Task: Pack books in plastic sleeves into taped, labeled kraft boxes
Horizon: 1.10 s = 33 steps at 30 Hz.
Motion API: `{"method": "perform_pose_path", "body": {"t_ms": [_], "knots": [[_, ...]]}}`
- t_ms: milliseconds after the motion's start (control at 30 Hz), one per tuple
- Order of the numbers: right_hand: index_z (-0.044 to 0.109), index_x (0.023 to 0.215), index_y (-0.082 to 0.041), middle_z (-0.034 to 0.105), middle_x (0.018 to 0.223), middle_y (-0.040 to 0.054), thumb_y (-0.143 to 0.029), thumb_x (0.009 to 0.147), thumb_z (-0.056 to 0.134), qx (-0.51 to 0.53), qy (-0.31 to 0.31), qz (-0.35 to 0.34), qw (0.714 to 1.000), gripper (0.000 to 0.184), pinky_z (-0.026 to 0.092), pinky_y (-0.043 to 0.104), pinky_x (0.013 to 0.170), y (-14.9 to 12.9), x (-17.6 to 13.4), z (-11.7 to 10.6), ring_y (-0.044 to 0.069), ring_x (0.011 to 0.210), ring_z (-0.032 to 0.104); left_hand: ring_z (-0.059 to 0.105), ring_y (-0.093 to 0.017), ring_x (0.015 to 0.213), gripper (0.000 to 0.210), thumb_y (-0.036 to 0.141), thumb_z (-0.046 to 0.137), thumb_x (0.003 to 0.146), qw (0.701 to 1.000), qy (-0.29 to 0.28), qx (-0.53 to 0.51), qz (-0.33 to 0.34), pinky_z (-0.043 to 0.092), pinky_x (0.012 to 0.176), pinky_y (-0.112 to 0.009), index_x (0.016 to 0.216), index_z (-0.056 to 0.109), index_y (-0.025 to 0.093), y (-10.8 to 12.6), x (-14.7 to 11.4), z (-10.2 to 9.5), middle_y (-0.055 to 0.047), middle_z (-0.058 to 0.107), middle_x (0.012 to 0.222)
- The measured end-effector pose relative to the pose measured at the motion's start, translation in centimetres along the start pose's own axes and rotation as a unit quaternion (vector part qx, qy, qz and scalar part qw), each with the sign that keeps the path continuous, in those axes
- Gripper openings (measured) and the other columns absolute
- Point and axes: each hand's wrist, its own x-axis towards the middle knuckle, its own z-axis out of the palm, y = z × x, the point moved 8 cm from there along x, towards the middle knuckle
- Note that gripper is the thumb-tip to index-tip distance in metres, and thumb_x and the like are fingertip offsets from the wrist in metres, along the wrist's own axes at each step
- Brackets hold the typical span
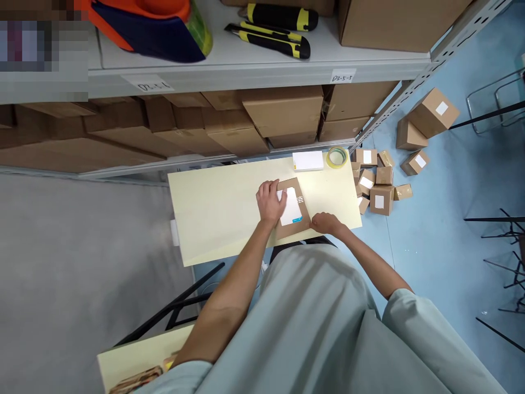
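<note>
A flat brown cardboard box [304,210] with a white label [290,208] lies on the pale yellow table in front of me. The label carries a blue mark near its lower edge. My left hand [271,202] grips the box along its left side, thumb over the label and fingers at the upper left corner. At the lower right corner of the box, my right hand [324,223] is closed and touches the cardboard. Whatever its curled fingers hold, if anything, is hidden.
Along the table's [221,213] back edge are a white box [307,161] and a roll of tape [337,157]. Above is a shelf [246,76] with utility knives [274,39] and an orange-and-blue tape dispenser [151,27]. Small cartons [381,198] are piled on the floor at right.
</note>
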Motion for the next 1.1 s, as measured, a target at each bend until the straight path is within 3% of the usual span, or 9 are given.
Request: {"method": "perform_pose_path", "body": {"t_ms": [300, 433, 567, 633, 700, 800, 867, 967, 1100], "knots": [[0.081, 0.096, -0.021, 0.083, 0.117, 0.0175, -0.048, 0.113, 0.053, -0.025, -0.010, -0.007, 1.000, 0.042, 0.057, 0.042, 0.092, -0.2, 0.3, -0.4, 0.037, 0.113, 0.079, 0.049, -0.037, 0.150, 0.054, 0.045, 0.046, 0.106, 1.000, -0.001, -0.013, -0.012, 0.038, 0.123, -0.053, 0.152, 0.062, 0.020, -0.1, -0.1, 0.0, -0.021, 0.063, 0.147], [0.079, 0.082, -0.022, 0.084, 0.107, 0.0152, -0.048, 0.109, 0.063, -0.022, -0.006, -0.027, 0.999, 0.040, 0.058, 0.043, 0.091, -0.4, 0.8, -0.7, 0.036, 0.107, 0.080, 0.049, -0.036, 0.150, 0.054, 0.045, 0.046, 0.106, 1.000, -0.005, -0.013, -0.014, 0.038, 0.123, -0.053, 0.151, 0.063, 0.021, -0.2, 0.0, 0.0, -0.020, 0.064, 0.145], [0.075, 0.067, -0.024, 0.082, 0.087, 0.0077, -0.046, 0.096, 0.083, 0.004, -0.014, -0.044, 0.999, 0.037, 0.060, 0.040, 0.082, 0.2, 2.2, -4.1, 0.032, 0.091, 0.081, 0.049, -0.037, 0.150, 0.054, 0.047, 0.046, 0.106, 1.000, -0.004, -0.019, -0.013, 0.037, 0.124, -0.054, 0.151, 0.063, 0.021, -0.6, 0.2, 0.2, -0.020, 0.065, 0.146], [0.081, 0.080, -0.025, 0.083, 0.092, 0.0052, -0.049, 0.099, 0.080, 0.006, 0.005, -0.051, 0.999, 0.031, 0.061, 0.038, 0.083, 0.5, 3.7, -7.8, 0.030, 0.091, 0.081, 0.048, -0.037, 0.151, 0.054, 0.046, 0.047, 0.106, 1.000, -0.003, -0.020, -0.015, 0.037, 0.124, -0.054, 0.151, 0.063, 0.022, -0.7, 0.3, 0.2, -0.019, 0.065, 0.146], [0.082, 0.111, -0.024, 0.083, 0.116, 0.0072, -0.046, 0.106, 0.071, 0.007, 0.090, -0.052, 0.995, 0.026, 0.061, 0.040, 0.096, 0.6, 5.7, -12.7, 0.031, 0.110, 0.079, 0.049, -0.037, 0.151, 0.053, 0.045, 0.048, 0.105, 1.000, -0.002, -0.023, -0.016, 0.038, 0.124, -0.054, 0.151, 0.063, 0.023, -0.8, 0.3, 0.2, -0.018, 0.066, 0.147], [0.066, 0.147, -0.017, 0.065, 0.157, 0.0165, -0.026, 0.101, 0.079, -0.036, 0.252, -0.081, 0.964, 0.049, 0.050, 0.048, 0.122, -0.7, 8.9, -19.1, 0.035, 0.148, 0.058, 0.049, -0.038, 0.151, 0.053, 0.045, 0.047, 0.105, 0.999, 0.001, -0.027, -0.017, 0.038, 0.124, -0.055, 0.150, 0.064, 0.023, -0.7, 0.4, 0.1, -0.019, 0.066, 0.146], [0.057, 0.156, -0.013, 0.053, 0.168, 0.0207, -0.018, 0.092, 0.087, -0.060, 0.271, -0.103, 0.955, 0.071, 0.044, 0.051, 0.129, -1.9, 11.6, -20.5, 0.036, 0.159, 0.046, 0.050, -0.038, 0.150, 0.053, 0.045, 0.047, 0.106, 0.999, 0.004, -0.028, -0.016, 0.038, 0.124, -0.055, 0.150, 0.065, 0.021, -0.6, 0.5, 0.0, -0.020, 0.066, 0.145], [0.048, 0.162, -0.008, 0.044, 0.173, 0.0262, -0.020, 0.080, 0.098, -0.078, 0.244, -0.092, 0.962, 0.098, 0.044, 0.053, 0.129, -2.8, 15.3, -20.2, 0.039, 0.163, 0.039, 0.050, -0.039, 0.149, 0.054, 0.046, 0.047, 0.106, 0.999, 0.005, -0.034, -0.015, 0.037, 0.124, -0.055, 0.150, 0.065, 0.020, -0.7, 0.5, 0.0, -0.021, 0.066, 0.145], [0.045, 0.162, -0.009, 0.044, 0.170, 0.0291, -0.025, 0.077, 0.100, -0.092, 0.244, -0.081, 0.962, 0.103, 0.046, 0.054, 0.126, -3.1, 17.5, -19.3, 0.040, 0.162, 0.037, 0.049, -0.039, 0.150, 0.054, 0.046, 0.048, 0.105, 0.999, 0.000, -0.037, -0.020, 0.036, 0.125, -0.056, 0.151, 0.064, 0.022, -0.8, 0.4, 0.2, -0.020, 0.066, 0.146]]}}
